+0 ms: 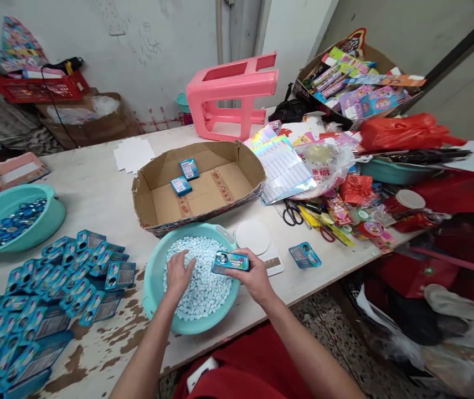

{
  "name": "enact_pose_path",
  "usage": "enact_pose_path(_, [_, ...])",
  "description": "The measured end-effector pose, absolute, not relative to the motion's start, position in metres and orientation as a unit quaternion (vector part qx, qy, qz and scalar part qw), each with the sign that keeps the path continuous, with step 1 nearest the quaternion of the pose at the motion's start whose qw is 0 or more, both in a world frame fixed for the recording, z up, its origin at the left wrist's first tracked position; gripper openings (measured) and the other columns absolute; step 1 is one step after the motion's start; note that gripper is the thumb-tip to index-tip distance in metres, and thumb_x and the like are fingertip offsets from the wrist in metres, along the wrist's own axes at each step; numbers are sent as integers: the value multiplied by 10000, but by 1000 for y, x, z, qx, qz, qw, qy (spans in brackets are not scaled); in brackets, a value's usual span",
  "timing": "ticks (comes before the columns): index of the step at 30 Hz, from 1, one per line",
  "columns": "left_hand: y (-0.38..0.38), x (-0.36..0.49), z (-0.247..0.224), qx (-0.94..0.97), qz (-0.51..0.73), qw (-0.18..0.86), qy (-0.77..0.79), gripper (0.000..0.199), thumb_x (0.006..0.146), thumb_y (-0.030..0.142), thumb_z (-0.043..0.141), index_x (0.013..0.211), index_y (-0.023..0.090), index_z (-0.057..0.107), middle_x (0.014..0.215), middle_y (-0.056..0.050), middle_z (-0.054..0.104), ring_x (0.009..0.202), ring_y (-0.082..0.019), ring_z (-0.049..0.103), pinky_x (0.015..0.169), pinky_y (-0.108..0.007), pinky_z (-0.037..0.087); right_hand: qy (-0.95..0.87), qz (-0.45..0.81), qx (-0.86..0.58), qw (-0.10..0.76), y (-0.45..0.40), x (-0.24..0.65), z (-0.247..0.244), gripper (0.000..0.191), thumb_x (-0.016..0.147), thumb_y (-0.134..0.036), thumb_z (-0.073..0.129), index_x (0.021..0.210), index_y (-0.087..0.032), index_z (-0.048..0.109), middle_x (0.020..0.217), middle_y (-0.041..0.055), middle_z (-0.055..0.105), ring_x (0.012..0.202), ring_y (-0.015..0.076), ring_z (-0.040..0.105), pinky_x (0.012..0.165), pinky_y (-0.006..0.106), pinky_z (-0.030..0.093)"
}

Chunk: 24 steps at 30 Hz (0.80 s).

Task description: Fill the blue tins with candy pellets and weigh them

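Observation:
A teal basin (150, 302) full of small pale-blue candy-like pellets (204, 293) stands in front of me. My left hand (179, 274) rests on the pellets at the basin's left side, thumb and fingers apart; what lies under the palm is hidden. Above the right side of the pellets, my right hand (256, 275) grips a small blue printed box (229, 262), tilted slightly. Just behind the basin is a white round-topped scale (252, 237). A flat blue printed pack (305, 255) lies on the table to the right.
Many blue boxes (58, 282) crowd the left table. Behind them sits a teal bowl (52, 219) of shiny blue pieces. A cardboard tray (204, 208) holds two blue boxes. Farther back are a pink stool (237, 83), holographic sheets (282, 166), scissors (292, 213) and a packed carton (303, 88).

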<state>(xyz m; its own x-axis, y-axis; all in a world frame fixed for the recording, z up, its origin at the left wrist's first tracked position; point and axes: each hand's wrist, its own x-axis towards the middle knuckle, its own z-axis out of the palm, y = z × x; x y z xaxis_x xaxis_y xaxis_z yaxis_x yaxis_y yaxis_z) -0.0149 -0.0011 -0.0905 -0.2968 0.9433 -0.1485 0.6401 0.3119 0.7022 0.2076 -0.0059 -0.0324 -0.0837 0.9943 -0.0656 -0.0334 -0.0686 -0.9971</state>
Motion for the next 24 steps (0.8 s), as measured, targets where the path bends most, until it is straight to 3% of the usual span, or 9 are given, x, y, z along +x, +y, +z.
enact_pose_path(2, [-4, -7, -115, 576, 171, 230, 765, 404, 816, 425, 498, 1144, 202, 575, 1227, -129, 540, 1188, -305, 423, 996, -464, 332, -480, 525, -506, 488, 3, 228, -38, 425, 610, -349, 798, 970, -219, 613, 896, 4, 628, 808, 188, 615, 730, 305, 499])
enact_pose_path(7, [-11, 24, -138, 623, 59, 166, 762, 481, 876, 480, 378, 1243, 210, 533, 1333, -152, 432, 1233, -345, 347, 926, -517, 371, -476, 421, -565, 527, 37, 270, -75, 435, 600, -372, 795, 963, -201, 624, 919, 24, 632, 834, 201, 604, 778, 336, 489])
enact_pose_path(12, [-11, 13, -147, 660, 65, 158, 732, 484, 884, 486, 369, 1254, 215, 527, 1307, -136, 455, 1192, -315, 393, 932, -468, 381, -458, 401, -583, 538, 64, 285, -121, 437, 577, -371, 798, 941, -194, 631, 944, 41, 636, 880, 220, 598, 822, 368, 478])
enact_pose_path(17, [-11, 1, -149, 688, 79, 161, 704, 489, 879, 455, 395, 1244, 157, 525, 1190, -144, 544, 1124, -293, 463, 957, -445, 366, -441, 408, -594, 535, 56, 298, -135, 643, 581, -374, 797, 1156, -216, 556, 1195, 85, 582, 1095, 244, 541, 919, 385, 451])
enact_pose_path(21, [-19, 3, -136, 690, 77, 185, 695, 431, 878, 433, 407, 1215, 205, 549, 1210, -112, 551, 1096, -284, 489, 936, -426, 385, -407, 369, -639, 538, 31, 321, -133, 445, 763, -433, 637, 1126, -186, 567, 1154, 110, 600, 1063, 232, 554, 921, 418, 440])
enact_pose_path(24, [-26, 0, -129, 683, 107, 183, 699, 429, 881, 435, 402, 1224, 216, 539, 1275, -109, 514, 1150, -290, 464, 955, -432, 374, -382, 342, -668, 539, 16, 336, -138, 403, 817, -469, 556, 1078, -162, 573, 1086, 115, 616, 993, 228, 576, 893, 434, 447])
